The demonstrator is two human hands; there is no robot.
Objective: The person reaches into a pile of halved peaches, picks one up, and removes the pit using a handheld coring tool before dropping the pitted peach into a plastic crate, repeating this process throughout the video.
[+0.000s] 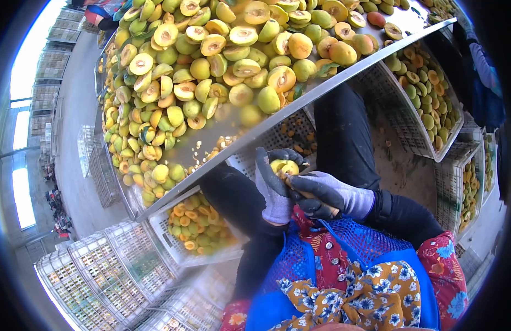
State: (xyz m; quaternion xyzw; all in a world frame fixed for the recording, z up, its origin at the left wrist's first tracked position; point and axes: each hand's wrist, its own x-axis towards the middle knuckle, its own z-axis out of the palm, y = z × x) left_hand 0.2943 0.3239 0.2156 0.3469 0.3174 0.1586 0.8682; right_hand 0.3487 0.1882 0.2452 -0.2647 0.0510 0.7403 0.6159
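Both hands wear grey-and-lavender gloves and meet over the lap, below the table's metal edge. My left hand (272, 179) is wrapped round a cut yellow-green fruit (284, 167). Against that fruit, my right hand (320, 192) is closed on a tool with a light wooden handle (334, 211); the tool's working end is hidden by fingers and fruit. Beyond the hands, the metal table (214, 129) bears a large heap of halved and whole yellow-green fruit (200, 69). Small pale pits or seeds (198, 151) lie near its edge.
A crate of fruit halves (197, 223) stands at lower left, beside stacked white crates (117, 265). Another full crate (424, 88) is at the right, with a crate (457, 176) below it. A person's sleeve (484, 69) shows at far right, another person (104, 14) at upper left.
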